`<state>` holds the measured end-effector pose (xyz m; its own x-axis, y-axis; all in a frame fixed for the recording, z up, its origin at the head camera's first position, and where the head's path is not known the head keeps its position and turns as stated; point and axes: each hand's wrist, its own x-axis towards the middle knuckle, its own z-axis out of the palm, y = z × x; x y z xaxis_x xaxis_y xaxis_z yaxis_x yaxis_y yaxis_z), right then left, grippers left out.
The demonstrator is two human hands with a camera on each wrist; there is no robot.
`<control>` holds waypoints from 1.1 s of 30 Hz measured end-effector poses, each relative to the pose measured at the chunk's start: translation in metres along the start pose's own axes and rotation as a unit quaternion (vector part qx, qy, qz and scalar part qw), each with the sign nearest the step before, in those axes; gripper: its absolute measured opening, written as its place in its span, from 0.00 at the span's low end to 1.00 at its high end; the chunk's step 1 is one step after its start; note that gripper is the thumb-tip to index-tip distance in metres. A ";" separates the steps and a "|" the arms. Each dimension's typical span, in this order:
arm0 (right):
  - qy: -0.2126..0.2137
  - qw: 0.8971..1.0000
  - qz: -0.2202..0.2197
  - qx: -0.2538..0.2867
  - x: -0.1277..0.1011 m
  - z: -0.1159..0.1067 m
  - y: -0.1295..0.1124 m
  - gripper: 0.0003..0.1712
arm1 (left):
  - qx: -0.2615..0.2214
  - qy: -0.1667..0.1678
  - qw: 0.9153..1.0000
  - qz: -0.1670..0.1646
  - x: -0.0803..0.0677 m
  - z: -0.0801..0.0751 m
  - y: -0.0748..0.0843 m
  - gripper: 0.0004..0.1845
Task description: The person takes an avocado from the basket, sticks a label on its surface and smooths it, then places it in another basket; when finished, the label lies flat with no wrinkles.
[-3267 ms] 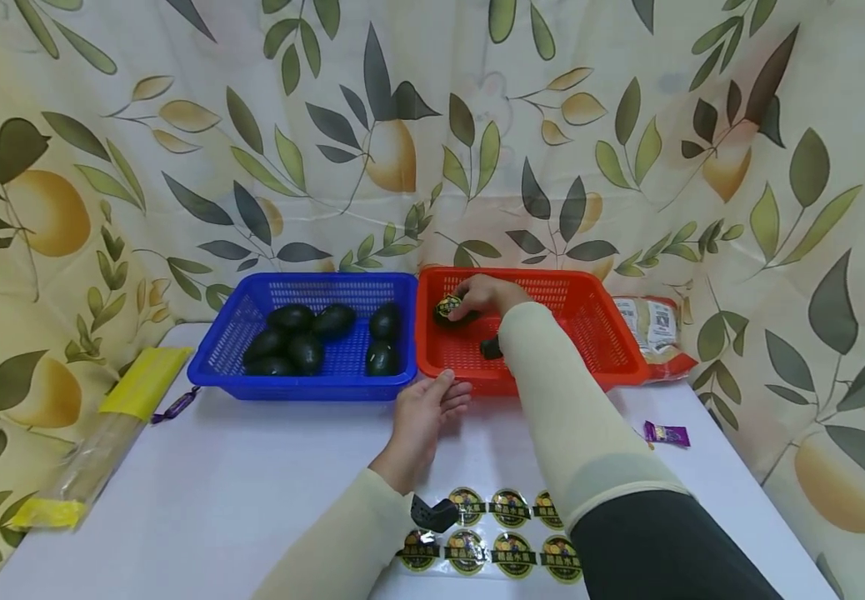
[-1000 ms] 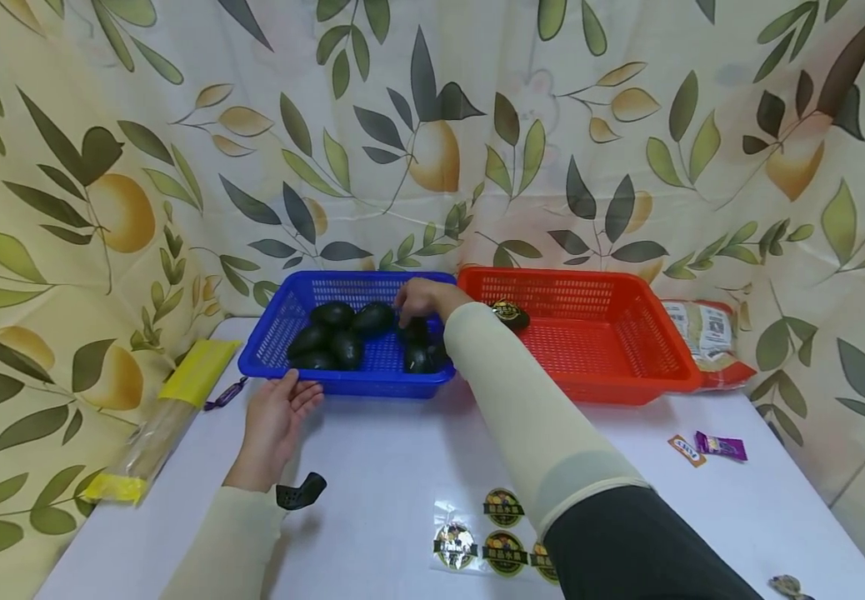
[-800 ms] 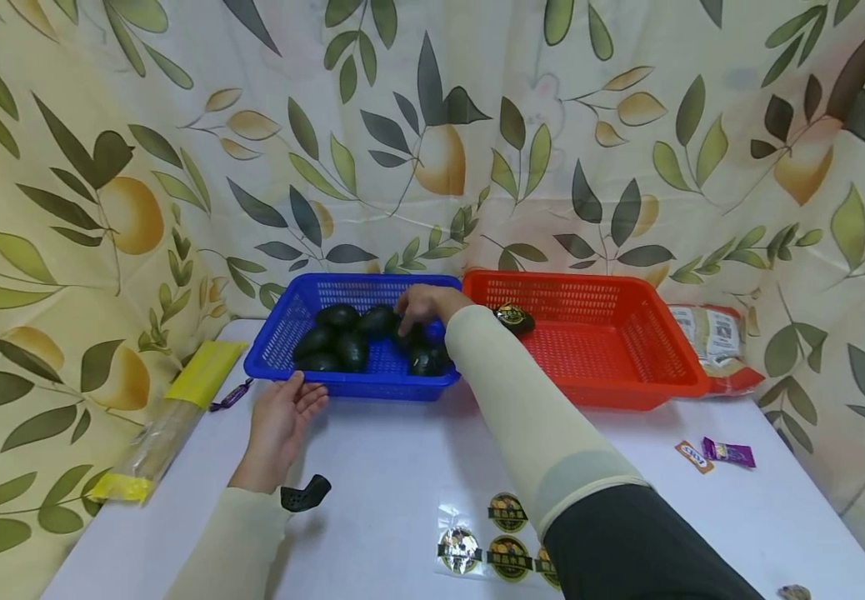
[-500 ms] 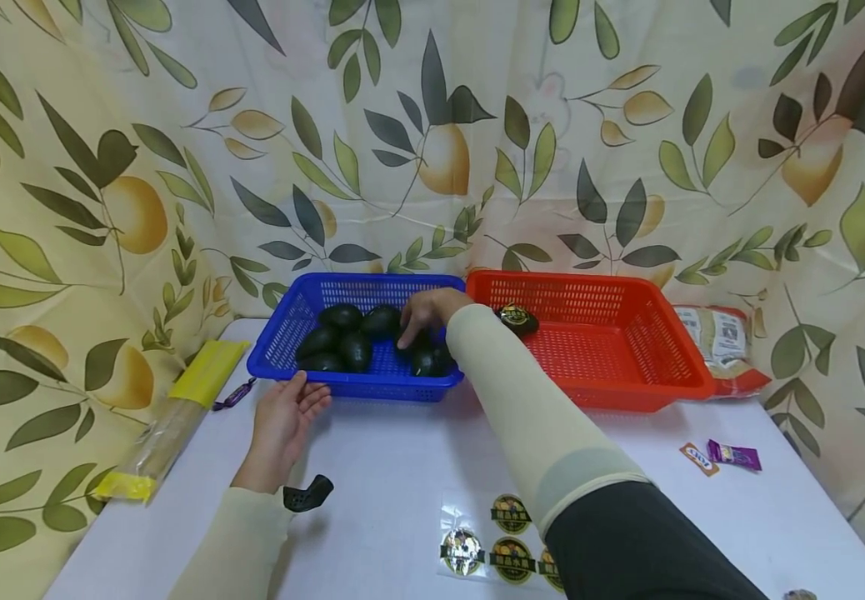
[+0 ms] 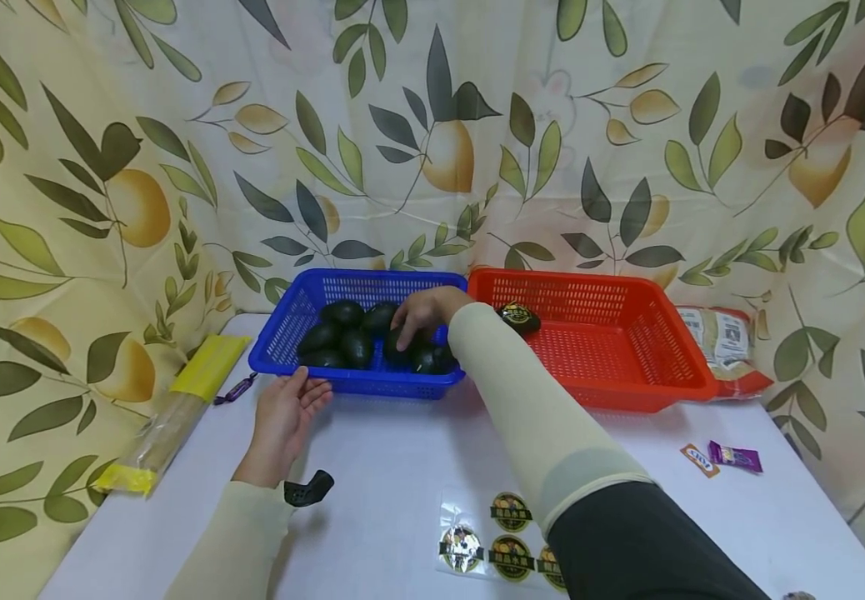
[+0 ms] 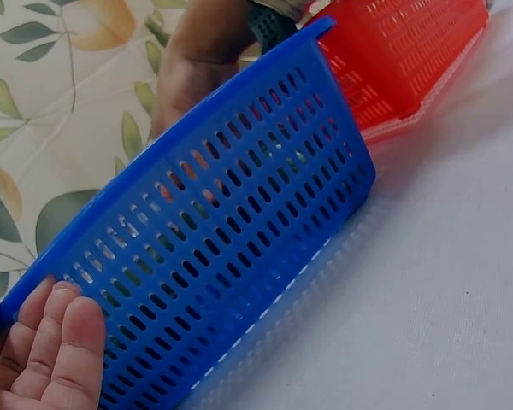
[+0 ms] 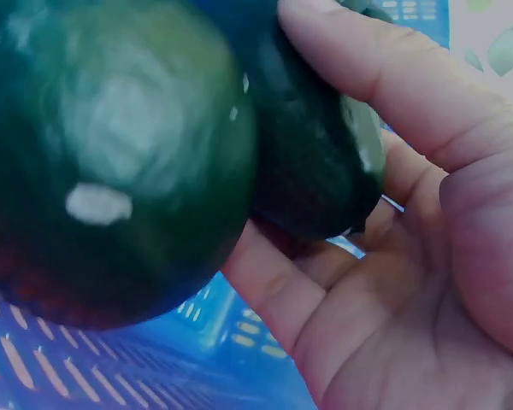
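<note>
Several dark green avocados point(image 5: 356, 348) lie in a blue perforated basket point(image 5: 380, 383). Inside its right half my right hand point(image 5: 421, 317) grips one avocado point(image 7: 312, 145), thumb on one side and fingers on the other in the right wrist view. Another avocado point(image 7: 128, 162), with a pale stem spot, fills the near left of that view. My left hand point(image 5: 280, 425) holds the basket's front rim, thumb over it and fingers point(image 6: 77, 342) against the outer wall. One avocado with a gold-and-black sticker point(image 5: 518, 317) lies in the red basket point(image 5: 590, 396), partly behind my right sleeve.
A clear sheet of round stickers point(image 5: 511, 558) lies at the table's front, partly under my right arm. Small wrapped candies point(image 5: 735, 457) lie at right, and another candy point(image 5: 236, 389) at left. A yellow-ended clear package point(image 5: 177, 417) and a red-white bag point(image 5: 721, 350) flank the baskets.
My right hand has left the stickered avocado in the red basket and moved left into the blue one, closing on an avocado. My left hand has shifted from the red basket's front to the blue rim.
</note>
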<state>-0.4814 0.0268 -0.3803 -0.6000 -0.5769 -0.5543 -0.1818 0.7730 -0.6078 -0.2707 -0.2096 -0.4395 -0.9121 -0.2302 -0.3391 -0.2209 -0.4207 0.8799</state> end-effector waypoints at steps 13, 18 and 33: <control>0.102 0.978 -0.180 -0.042 -0.060 0.005 -0.023 0.33 | -0.011 -0.002 1.000 -0.003 -0.010 -0.009 0.004 0.13; 0.160 0.964 -0.212 -0.006 -0.113 0.027 -0.004 0.34 | -0.018 -0.006 1.000 -0.011 -0.014 -0.015 0.012 0.14; 0.255 0.947 -0.183 0.071 -0.202 0.138 0.094 0.32 | -0.021 -0.035 0.999 -0.012 -0.014 -0.002 0.007 0.14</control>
<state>-0.2703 0.1798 -0.4043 -0.8216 -0.5691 0.0330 -0.3660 0.4822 -0.7959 -0.2592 -0.2108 -0.4292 -0.9289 -0.1578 -0.3350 -0.2302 -0.4626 0.8562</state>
